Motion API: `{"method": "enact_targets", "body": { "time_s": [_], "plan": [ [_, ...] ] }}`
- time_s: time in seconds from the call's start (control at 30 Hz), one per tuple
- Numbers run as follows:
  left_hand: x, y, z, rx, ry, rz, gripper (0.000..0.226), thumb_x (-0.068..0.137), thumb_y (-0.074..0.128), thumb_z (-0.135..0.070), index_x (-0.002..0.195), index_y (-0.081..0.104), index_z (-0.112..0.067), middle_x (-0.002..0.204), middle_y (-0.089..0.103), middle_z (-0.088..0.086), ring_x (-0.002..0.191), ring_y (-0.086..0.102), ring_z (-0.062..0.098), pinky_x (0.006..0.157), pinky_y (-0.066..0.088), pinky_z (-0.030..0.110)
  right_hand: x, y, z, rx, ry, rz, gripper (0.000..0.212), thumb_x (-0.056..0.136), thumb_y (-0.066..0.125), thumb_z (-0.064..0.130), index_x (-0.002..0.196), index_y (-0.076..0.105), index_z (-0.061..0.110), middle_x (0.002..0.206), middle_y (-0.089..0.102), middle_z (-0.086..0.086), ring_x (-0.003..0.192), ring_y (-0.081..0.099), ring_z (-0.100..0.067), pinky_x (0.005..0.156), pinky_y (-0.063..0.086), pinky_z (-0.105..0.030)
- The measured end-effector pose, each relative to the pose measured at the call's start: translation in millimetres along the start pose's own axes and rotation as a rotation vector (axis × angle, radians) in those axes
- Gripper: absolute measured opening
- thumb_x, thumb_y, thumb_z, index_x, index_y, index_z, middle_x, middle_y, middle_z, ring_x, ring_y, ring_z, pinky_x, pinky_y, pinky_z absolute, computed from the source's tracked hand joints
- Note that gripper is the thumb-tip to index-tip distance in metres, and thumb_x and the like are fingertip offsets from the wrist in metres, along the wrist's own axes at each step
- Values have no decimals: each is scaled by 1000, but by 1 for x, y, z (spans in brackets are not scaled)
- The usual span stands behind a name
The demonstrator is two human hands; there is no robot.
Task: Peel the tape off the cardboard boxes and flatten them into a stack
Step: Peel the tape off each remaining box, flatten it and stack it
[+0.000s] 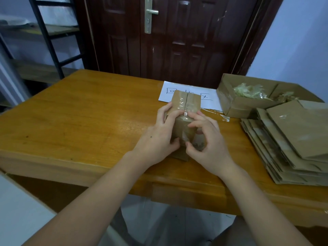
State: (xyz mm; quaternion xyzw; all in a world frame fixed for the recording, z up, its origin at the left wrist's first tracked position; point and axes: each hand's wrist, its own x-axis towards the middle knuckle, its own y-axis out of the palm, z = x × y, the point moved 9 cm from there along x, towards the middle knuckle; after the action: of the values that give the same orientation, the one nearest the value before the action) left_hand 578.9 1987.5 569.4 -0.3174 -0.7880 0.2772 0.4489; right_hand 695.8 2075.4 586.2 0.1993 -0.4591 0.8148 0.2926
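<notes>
Wooden counter (79,121) before a dark door (177,36). Taped box (184,110) sits mid-counter on a paper sheet's (209,102) edge. Left hand (158,139) curls round its left side, likely steadying it; right hand (207,144) pinches at the clear tape (185,113) on the near face, probably hunting an edge. Right: flattened stack (292,139), open carton (236,105) holding tape scraps (248,91). Nothing blocks.

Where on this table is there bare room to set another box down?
The left half of the table is bare wood, from its left edge to the left hand. The right is crowded: the open box of tape scraps, the flattened stack, the paper sign.
</notes>
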Motion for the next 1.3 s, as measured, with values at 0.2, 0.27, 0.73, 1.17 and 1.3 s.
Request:
{"method": "enact_targets", "body": {
  "time_s": [0.2, 0.27, 0.73, 1.17, 1.3],
  "plan": [
    [0, 3, -5, 42, -47, -48, 82, 76, 76, -23, 146, 34, -30, 162, 20, 1, 73, 66, 20, 52, 39, 14, 0, 4, -2, -16, -19, 6, 41, 82, 66, 30, 121, 55, 26, 152, 45, 13, 150, 27, -11, 106, 47, -53],
    [0, 4, -4, 44, -63, -51, 82, 75, 74, -25, 146, 34, -31, 162, 19, 0, 72, 65, 19, 52, 31, 10, 0, 4, -4, -26, -20, 12, 41, 82, 66, 30, 121, 54, 27, 153, 44, 15, 150, 26, -11, 106, 47, -52],
    [1, -4, 3, 49, -10, 32, 86, 85, 79, -24, 149, 27, -45, 164, 13, -9, 90, 70, 23, 70, 63, 35, -1, 7, -4, -105, -79, 9, 36, 85, 66, 28, 119, 55, 28, 155, 42, 12, 152, 24, -13, 121, 29, -35],
    [-1, -8, 0, 51, 1, 53, 84, 76, 64, -58, 149, 25, -47, 164, 12, -14, 90, 68, 16, 71, 61, 31, -1, 11, -3, -173, -99, 0, 40, 84, 75, 21, 120, 59, 28, 155, 43, 4, 152, 23, -18, 122, 20, -27],
    [-2, -10, -1, 49, 12, 32, 83, 76, 61, -65, 149, 27, -47, 163, 14, -15, 82, 65, 10, 69, 57, 25, 0, 15, -2, -219, -106, -25, 31, 86, 74, 19, 116, 74, 29, 152, 45, -3, 150, 22, -24, 120, 22, -32]
  ]
}}
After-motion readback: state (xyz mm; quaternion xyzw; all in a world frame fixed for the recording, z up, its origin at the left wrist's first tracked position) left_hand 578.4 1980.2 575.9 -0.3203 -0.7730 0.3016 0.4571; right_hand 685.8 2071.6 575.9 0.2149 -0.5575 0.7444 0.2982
